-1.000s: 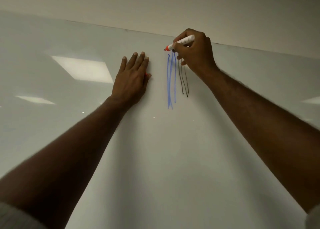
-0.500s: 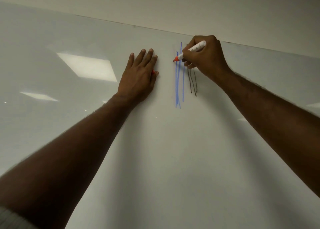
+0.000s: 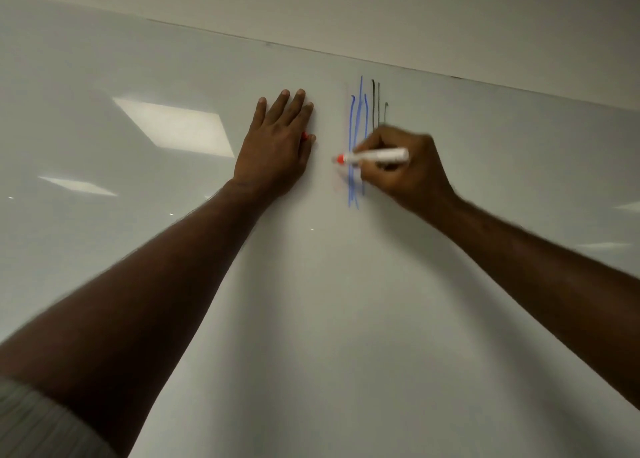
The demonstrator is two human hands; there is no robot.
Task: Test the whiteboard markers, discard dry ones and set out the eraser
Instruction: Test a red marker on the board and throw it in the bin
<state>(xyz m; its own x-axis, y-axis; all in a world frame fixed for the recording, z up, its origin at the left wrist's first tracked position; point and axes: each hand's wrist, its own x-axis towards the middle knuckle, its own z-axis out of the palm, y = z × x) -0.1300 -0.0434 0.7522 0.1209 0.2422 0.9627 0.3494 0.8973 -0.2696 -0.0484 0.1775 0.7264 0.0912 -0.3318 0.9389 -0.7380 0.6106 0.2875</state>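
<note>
The right hand (image 3: pixel 405 166), gripping the red marker (image 3: pixel 374 155), has dropped beside the blue lines (image 3: pixel 356 145), leaving only faint red; left hand (image 3: pixel 277 145) flat on the board (image 3: pixel 346 319); eraser unseen.

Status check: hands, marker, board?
Right hand grips red-tipped marker, tip at the whiteboard left of blue lines. Left hand flat on board, something red under its thumb. Faint red trace only; nothing in the way.
</note>
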